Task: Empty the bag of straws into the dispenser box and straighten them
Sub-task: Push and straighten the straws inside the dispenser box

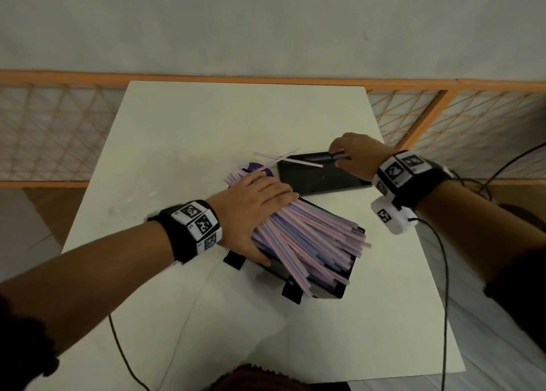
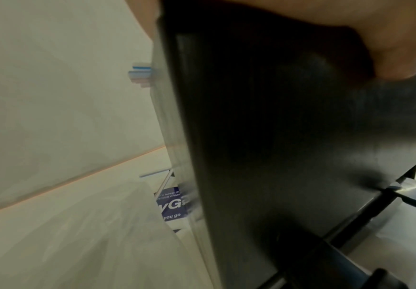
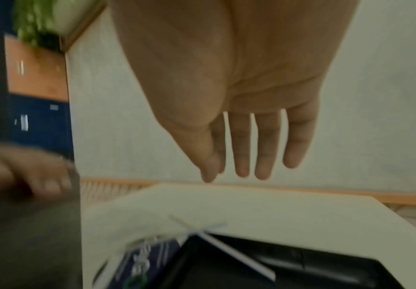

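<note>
- The box (image 1: 342, 284), black and open-topped, sits near the middle of the surface (image 1: 177, 130), toward its right edge, heaped with pink and blue straws (image 1: 307, 237).
- The straws are not yet straight: they fan out, and several ends overhang the box's right rim.
- The left hand (image 1: 254, 210) lies on the heap's left end, fingers stretched flat across the straws and thumb down the box's near wall; it presses rather than grips.
- The right hand (image 1: 354, 157) reaches to the lid (image 1: 319, 175), a flat black panel lying just behind the box. In the head view its fingertips appear to pinch something at the lid's far edge, but the right wrist view shows straight, relaxed fingers, so I cannot tell whether it holds anything.
- A few stray straws (image 1: 283, 158) lie crossed over the lid's left corner, outside the box.
- A purple-printed bag (image 1: 260, 167) shows flat behind the left hand, apparently emptied.
- Risks, as I judge them: pressing one end of the heap could tip the other end up and spill the overhanging straws onto the surface.
- Moving the lid could roll the strays toward the far edge.
- Hard pressure may kink the thin straws.
</note>
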Available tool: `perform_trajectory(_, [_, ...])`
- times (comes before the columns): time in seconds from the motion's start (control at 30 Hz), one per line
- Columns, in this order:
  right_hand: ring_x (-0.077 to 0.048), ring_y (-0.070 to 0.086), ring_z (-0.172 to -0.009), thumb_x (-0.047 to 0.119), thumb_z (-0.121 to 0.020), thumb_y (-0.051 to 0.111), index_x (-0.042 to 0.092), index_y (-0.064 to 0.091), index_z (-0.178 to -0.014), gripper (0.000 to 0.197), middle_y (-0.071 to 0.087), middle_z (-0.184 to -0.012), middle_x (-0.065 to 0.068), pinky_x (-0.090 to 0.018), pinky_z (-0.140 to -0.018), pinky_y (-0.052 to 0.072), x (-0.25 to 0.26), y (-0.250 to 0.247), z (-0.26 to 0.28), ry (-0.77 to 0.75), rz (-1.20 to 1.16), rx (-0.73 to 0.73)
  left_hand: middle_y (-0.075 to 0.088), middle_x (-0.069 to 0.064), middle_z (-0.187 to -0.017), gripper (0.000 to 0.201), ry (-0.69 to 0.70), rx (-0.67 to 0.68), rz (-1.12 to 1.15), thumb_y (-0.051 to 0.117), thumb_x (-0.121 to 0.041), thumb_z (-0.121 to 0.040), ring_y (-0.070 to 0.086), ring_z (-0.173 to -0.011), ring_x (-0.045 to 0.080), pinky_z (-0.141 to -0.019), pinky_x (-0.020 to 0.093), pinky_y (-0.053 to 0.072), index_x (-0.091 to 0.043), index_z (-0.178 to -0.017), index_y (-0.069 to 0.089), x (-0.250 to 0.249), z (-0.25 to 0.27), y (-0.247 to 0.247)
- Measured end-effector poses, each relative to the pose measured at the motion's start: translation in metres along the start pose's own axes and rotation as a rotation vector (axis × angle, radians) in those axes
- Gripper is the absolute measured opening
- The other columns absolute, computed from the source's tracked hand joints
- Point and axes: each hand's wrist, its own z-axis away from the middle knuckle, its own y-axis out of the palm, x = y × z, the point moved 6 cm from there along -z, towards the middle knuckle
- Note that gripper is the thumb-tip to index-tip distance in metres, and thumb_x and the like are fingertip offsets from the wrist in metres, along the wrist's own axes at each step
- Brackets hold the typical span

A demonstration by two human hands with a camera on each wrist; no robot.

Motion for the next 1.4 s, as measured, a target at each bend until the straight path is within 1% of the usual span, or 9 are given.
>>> perform_trajectory(0.17, [-0.031, 0.044, -0.125, 0.007, -0.088, 0.054, 0.015, 0.035, -0.14, 0.056, 0.035, -0.145, -0.006, -0.045, -0.099, 0.043, 0.025, 0.062, -0.054, -0.107, 0.227, 0.066, 0.04, 0.007, -0.146, 0.113, -0.008, 0.016, -0.009, 0.044, -0.089, -0.063, 0.039, -0.13, 0.025, -0.113, 0.05, 0.02, -0.013, -0.146, 0.029, 0.001, -0.001, -0.001])
perform_trajectory(0.33, [-0.033, 0.045, -0.128, -0.009, -0.083, 0.049, 0.02, 0.013, -0.15, 0.081, 0.01, -0.159, 0.0, -0.041, -0.098, 0.045, 0.036, 0.097, -0.085, -0.176, 0.225, 0.032, 0.041, 0.007, -0.145, 0.113, -0.003, 0.003, -0.016, 0.044, -0.089, -0.063, 0.039, -0.13, 0.025, -0.114, 0.048, 0.019, -0.014, -0.145, 0.028, 0.002, -0.002, -0.003])
perform_trajectory(0.43, [-0.036, 0.042, -0.129, 0.001, -0.089, 0.049, 0.017, 0.012, -0.15, 0.073, 0.02, -0.155, -0.008, -0.043, -0.103, 0.041, 0.033, 0.107, -0.097, -0.143, 0.199, 0.077, 0.041, 0.007, -0.144, 0.113, -0.002, -0.001, -0.02, 0.044, -0.089, -0.063, 0.039, -0.129, 0.026, -0.114, 0.048, 0.02, -0.013, -0.145, 0.03, 0.001, -0.002, -0.004])
perform_trajectory(0.57, [-0.039, 0.053, -0.115, 0.009, -0.093, 0.046, 0.007, 0.036, -0.134, 0.042, 0.044, -0.131, -0.017, -0.047, -0.095, 0.046, 0.031, 0.12, -0.099, -0.09, 0.239, 0.123, 0.041, 0.007, -0.144, 0.112, -0.001, -0.029, -0.013, 0.046, -0.088, -0.062, 0.04, -0.129, 0.025, -0.114, 0.047, 0.019, -0.013, -0.144, 0.032, 0.001, -0.002, -0.006])
perform_trajectory(0.73, [-0.036, 0.053, -0.115, 0.011, -0.095, 0.043, 0.005, 0.046, -0.122, 0.028, 0.049, -0.126, -0.017, -0.045, -0.096, 0.045, 0.026, 0.131, -0.102, -0.06, 0.336, 0.17, 0.04, 0.006, -0.146, 0.111, -0.004, -0.038, -0.02, 0.044, -0.089, -0.063, 0.037, -0.132, 0.024, -0.116, 0.046, 0.015, -0.015, -0.145, 0.03, 0.001, -0.001, -0.005])
perform_trajectory(0.87, [-0.032, 0.054, -0.115, 0.019, -0.094, 0.047, 0.01, 0.057, -0.117, 0.026, 0.055, -0.122, -0.012, -0.043, -0.093, 0.043, 0.025, 0.11, -0.102, -0.043, 0.434, 0.161, 0.039, 0.006, -0.146, 0.113, -0.008, -0.042, -0.023, 0.044, -0.09, -0.061, 0.037, -0.132, 0.024, -0.115, 0.047, 0.016, -0.016, -0.145, 0.029, 0.001, -0.001, -0.004])
perform_trajectory(1.07, [-0.031, 0.058, -0.084, 0.018, -0.099, 0.037, 0.003, 0.055, -0.109, 0.026, 0.063, -0.104, -0.021, -0.037, -0.071, 0.045, 0.036, -0.015, -0.053, -0.053, 0.026, -0.062, 0.032, 0.005, -0.15, 0.122, -0.196, -0.009, -0.051, 0.033, -0.096, -0.057, 0.032, -0.134, 0.025, -0.116, 0.045, 0.013, -0.015, -0.147, 0.022, -0.002, -0.011, -0.002])
perform_trajectory(1.17, [-0.029, 0.058, -0.078, 0.019, -0.099, 0.034, 0.008, 0.054, -0.111, 0.026, 0.063, -0.095, -0.014, -0.039, -0.073, 0.051, 0.046, -0.062, -0.004, -0.082, -0.106, -0.161, 0.037, 0.005, -0.148, 0.114, -0.308, -0.053, -0.002, 0.026, -0.094, -0.063, 0.037, -0.132, 0.024, -0.114, 0.045, 0.019, -0.015, -0.145, 0.028, -0.002, -0.019, -0.005])
perform_trajectory(1.4, [-0.025, 0.05, -0.076, 0.019, -0.099, 0.039, 0.013, 0.051, -0.097, 0.014, 0.053, -0.079, -0.002, -0.028, -0.067, 0.034, 0.076, -0.046, 0.068, -0.184, -0.088, -0.053, 0.049, 0.008, -0.137, 0.1, -0.502, -0.099, 0.024, -0.004, -0.077, -0.077, 0.046, -0.122, 0.029, -0.107, 0.046, 0.028, -0.011, -0.139, 0.04, -0.004, -0.035, -0.007])
